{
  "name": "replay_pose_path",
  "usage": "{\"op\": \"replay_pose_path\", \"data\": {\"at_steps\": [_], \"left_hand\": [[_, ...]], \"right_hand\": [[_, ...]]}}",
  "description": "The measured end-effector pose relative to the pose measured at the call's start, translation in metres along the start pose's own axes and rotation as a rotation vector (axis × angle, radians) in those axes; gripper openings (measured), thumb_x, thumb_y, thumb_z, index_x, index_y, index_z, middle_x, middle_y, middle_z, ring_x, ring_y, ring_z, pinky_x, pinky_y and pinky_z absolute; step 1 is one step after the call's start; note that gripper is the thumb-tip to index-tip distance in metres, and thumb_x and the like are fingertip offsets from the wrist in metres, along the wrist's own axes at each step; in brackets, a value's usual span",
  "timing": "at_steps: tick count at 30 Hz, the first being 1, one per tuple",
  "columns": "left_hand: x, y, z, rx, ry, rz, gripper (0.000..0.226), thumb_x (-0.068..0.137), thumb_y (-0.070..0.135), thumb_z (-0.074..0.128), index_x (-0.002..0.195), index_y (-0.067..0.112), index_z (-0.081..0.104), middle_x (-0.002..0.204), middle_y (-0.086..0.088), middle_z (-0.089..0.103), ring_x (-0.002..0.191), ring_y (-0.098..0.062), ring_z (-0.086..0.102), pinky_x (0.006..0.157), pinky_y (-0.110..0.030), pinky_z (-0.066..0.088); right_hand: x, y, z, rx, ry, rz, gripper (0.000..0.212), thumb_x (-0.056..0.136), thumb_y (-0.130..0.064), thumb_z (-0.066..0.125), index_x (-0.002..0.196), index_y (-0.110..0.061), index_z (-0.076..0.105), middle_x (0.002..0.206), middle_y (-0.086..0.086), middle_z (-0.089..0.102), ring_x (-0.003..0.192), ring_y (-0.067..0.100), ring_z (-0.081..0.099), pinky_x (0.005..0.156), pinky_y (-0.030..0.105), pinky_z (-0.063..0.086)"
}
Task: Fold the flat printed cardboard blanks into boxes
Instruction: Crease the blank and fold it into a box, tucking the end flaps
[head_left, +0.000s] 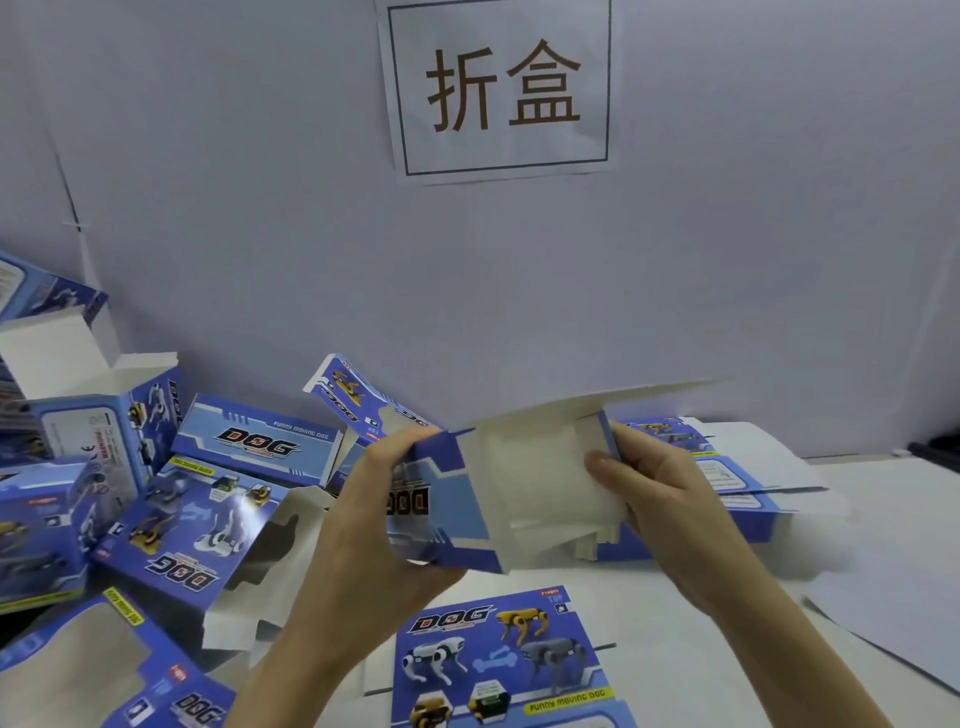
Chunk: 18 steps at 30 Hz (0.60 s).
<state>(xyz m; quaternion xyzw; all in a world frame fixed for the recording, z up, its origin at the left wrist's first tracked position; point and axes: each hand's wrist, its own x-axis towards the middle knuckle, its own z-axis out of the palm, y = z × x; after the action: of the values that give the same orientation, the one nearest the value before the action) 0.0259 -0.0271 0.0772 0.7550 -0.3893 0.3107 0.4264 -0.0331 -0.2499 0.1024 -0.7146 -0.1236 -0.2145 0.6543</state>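
Head-camera view: a half-formed box (498, 493), printed blue outside and white inside, is being held up off the white table (883, 519) between two bare hands, its open end turned toward the wearer so that the inner flaps can be seen and reached. The left hand (374, 514) is being wrapped around the box's printed left side, thumb on top and fingers beneath, apparently to keep the walls squared. The right hand (670, 499) is being closed over the box's right edge, with the thumb pressed inside against the white inner panel, seemingly to push an end flap inward. A long white flap (649, 400) is being left raised above the box, standing up toward the grey wall (260, 182), probably so that the smaller flaps can be tucked first. Directly below the box, a flat printed blank (498, 660) showing toy robot dogs is being kept on the table, close at hand, judged to be awaiting folding. To the left of the box, finished boxes (104, 467) are being piled loosely, out of the working space. High above the box, a paper sign (501, 88) bearing two large characters is being displayed on the wall.
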Motion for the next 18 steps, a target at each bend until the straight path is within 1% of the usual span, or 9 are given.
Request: {"op": "replay_pose_path", "data": {"at_steps": [2,4,7,9,11,14,16,17,18], "left_hand": [[0.001,0.000,-0.002,0.018,-0.010,0.028,0.086,0.050,0.021,0.090,0.121,0.030,0.042,0.116,0.017,0.053,0.111,0.015,0.049,0.082,0.003,0.039],[0.001,-0.001,-0.005,-0.017,-0.031,0.008,0.088,0.048,0.012,0.093,0.118,0.032,0.043,0.114,0.017,0.053,0.110,0.017,0.048,0.080,0.003,0.039],[-0.001,0.006,-0.003,-0.043,-0.071,-0.011,0.080,0.057,0.025,0.091,0.120,0.038,0.043,0.120,0.014,0.054,0.112,0.008,0.050,0.078,0.001,0.042],[0.000,0.013,0.005,-0.056,-0.067,-0.102,0.077,0.062,0.040,0.082,0.127,0.039,0.040,0.133,0.017,0.045,0.122,0.006,0.044,0.082,-0.002,0.043],[0.001,0.017,0.011,-0.074,-0.033,-0.247,0.083,0.065,0.053,0.068,0.138,0.045,0.030,0.144,0.022,0.034,0.126,0.013,0.037,0.087,-0.004,0.043],[0.004,0.026,0.009,-0.355,-0.113,-0.470,0.075,0.067,0.068,0.068,0.130,0.061,0.027,0.131,0.033,0.045,0.107,0.020,0.051,0.078,-0.005,0.045],[0.012,0.026,0.007,-0.652,-0.179,-0.541,0.086,0.048,0.066,0.081,0.122,0.060,0.037,0.123,0.035,0.051,0.107,0.017,0.053,0.096,-0.014,0.043],[0.016,0.025,0.010,-0.743,-0.188,-0.586,0.090,0.045,0.059,0.086,0.123,0.053,0.041,0.125,0.027,0.054,0.107,0.012,0.055,0.107,-0.025,0.037],[0.016,0.027,0.009,-0.790,-0.198,-0.577,0.081,0.058,0.049,0.086,0.126,0.047,0.043,0.131,0.018,0.054,0.106,0.008,0.055,0.110,-0.029,0.030]], "right_hand": [[0.000,-0.002,0.001,0.025,-0.015,0.003,0.026,0.090,-0.021,0.057,0.093,-0.039,0.075,0.091,-0.005,0.074,0.079,0.006,0.065,0.071,0.024,0.051],[-0.001,-0.002,-0.003,0.003,-0.058,0.107,0.021,0.082,-0.034,0.061,0.095,-0.025,0.075,0.086,-0.001,0.072,0.075,0.011,0.065,0.068,0.027,0.052],[0.003,0.003,-0.007,-0.460,0.071,0.158,0.035,0.096,-0.023,0.054,0.074,0.005,0.054,0.063,0.006,0.048,0.059,0.015,0.043,0.056,0.026,0.038],[0.003,0.003,-0.002,-0.589,0.218,0.121,0.038,0.096,-0.015,0.049,0.062,-0.004,0.041,0.057,0.005,0.039,0.055,0.017,0.037,0.046,0.020,0.033],[0.004,0.000,0.002,-0.688,0.372,0.087,0.040,0.095,-0.014,0.047,0.057,-0.007,0.034,0.052,0.005,0.037,0.054,0.020,0.035,0.047,0.027,0.028],[0.006,0.001,0.001,-0.778,0.510,0.071,0.043,0.095,-0.014,0.044,0.055,-0.008,0.030,0.051,0.007,0.036,0.051,0.019,0.033,0.048,0.027,0.026],[0.006,0.002,0.001,-0.793,0.535,0.078,0.042,0.096,-0.013,0.043,0.056,-0.006,0.032,0.052,0.008,0.039,0.052,0.021,0.035,0.050,0.030,0.029],[0.006,0.003,0.002,-0.786,0.536,0.067,0.043,0.096,-0.013,0.044,0.055,-0.007,0.031,0.051,0.008,0.037,0.052,0.022,0.034,0.050,0.031,0.030],[0.006,0.003,0.004,-0.785,0.532,0.049,0.044,0.096,-0.012,0.045,0.055,-0.008,0.029,0.049,0.006,0.036,0.050,0.021,0.032,0.050,0.030,0.029]]}}
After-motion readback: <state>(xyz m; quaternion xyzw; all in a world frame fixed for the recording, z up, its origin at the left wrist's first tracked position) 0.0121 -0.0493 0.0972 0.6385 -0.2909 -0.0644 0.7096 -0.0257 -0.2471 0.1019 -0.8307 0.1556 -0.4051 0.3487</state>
